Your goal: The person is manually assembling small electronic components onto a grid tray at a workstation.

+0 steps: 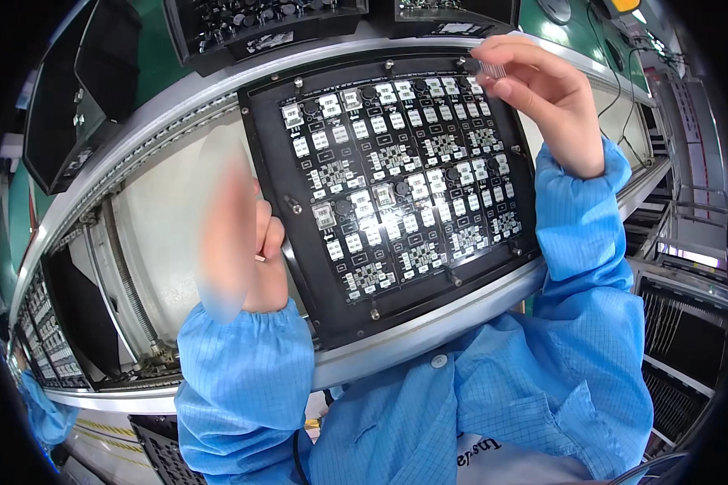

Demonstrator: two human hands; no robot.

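Note:
My right hand [554, 93] is above the far right corner of a black carrier frame [279, 234]. Its thumb and fingers pinch a small multi-pin component [492, 71] with thin metal pins. My left hand [255, 250] is beside the frame's left edge, with its fingers curled in. A smear covers part of it, and a tiny pale bit shows by the fingertips; I cannot make out what it is. The frame holds a panel of black circuit boards [392, 186], with rows of white connectors, round black parts and small chips. Metal posts stand along its border.
The frame lies on a conveyor with metal rails [194, 101]. Black bins of parts [259, 28] stand along the far side, with a tall black bin [77, 97] at far left. Another loaded carrier [47, 335] is at left. Slotted black racks [679, 323] are at right.

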